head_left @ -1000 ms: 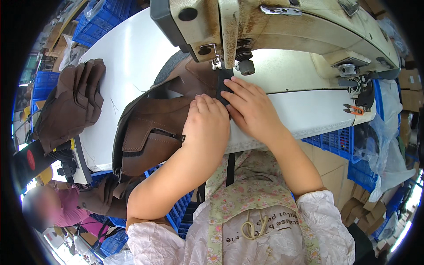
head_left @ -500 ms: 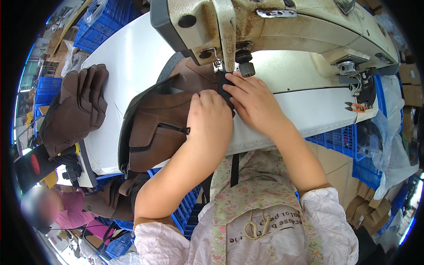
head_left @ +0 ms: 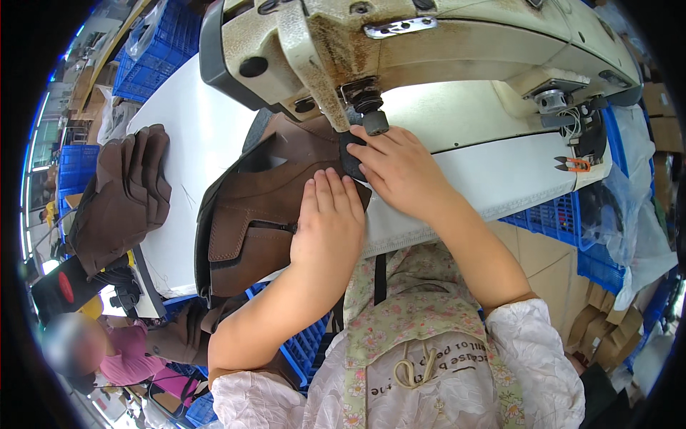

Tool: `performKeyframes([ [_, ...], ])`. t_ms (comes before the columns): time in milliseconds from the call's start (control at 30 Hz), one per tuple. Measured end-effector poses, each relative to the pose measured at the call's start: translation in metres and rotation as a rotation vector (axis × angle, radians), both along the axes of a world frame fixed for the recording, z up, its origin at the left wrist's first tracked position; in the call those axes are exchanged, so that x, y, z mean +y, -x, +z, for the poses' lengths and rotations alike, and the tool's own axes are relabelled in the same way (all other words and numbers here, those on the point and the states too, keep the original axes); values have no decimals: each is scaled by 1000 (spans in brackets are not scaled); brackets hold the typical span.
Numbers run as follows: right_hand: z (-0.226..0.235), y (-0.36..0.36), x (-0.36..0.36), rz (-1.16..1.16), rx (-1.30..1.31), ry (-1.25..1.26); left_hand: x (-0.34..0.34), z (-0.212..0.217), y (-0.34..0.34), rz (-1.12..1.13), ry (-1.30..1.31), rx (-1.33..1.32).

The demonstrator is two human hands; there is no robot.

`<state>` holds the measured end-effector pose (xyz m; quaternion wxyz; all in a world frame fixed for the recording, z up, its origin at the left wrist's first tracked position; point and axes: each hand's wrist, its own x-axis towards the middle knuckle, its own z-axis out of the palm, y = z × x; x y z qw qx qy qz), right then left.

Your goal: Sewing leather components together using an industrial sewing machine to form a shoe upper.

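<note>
A brown leather upper (head_left: 271, 189) with a dark lining and a stitched, slotted patch lies on the white sewing table, its far end under the head of the sewing machine (head_left: 307, 79). My left hand (head_left: 329, 222) lies on the leather with its fingers stretched out flat. Beside the machine's presser area, my right hand (head_left: 400, 171) rests its extended fingertips on a black strip (head_left: 350, 154) at the leather's right edge. The palm is turned down and nothing is gripped in it. The needle is hidden behind the machine head.
Several similar brown leather pieces (head_left: 125, 189) are stacked at the table's left. Orange-handled thread snips (head_left: 575, 164) lie at the right end. Blue crates (head_left: 543, 225) stand below the table. A person in pink (head_left: 132, 354) sits at lower left.
My left hand has flattened from a bent-fingered press and slid slightly left and down. The view has shifted a little, so the machine head now sits further left over the leather.
</note>
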<state>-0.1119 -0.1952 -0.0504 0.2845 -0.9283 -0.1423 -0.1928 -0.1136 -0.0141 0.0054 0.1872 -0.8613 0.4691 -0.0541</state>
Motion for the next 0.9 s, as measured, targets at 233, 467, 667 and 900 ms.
performKeyframes([
  [233, -1, 0, -1, 7, -24, 17, -2, -4, -5, -49, -36, -14],
  [467, 0, 0, 0, -9, 7, 19, -2, -4, -7, -68, -21, -23],
  [667, 3, -3, -5, 0, -16, 64, -10, -6, -7, -48, -14, -20],
  [900, 3, -10, -11, 9, -53, 89, -22, -9, -6, -11, -1, -40],
])
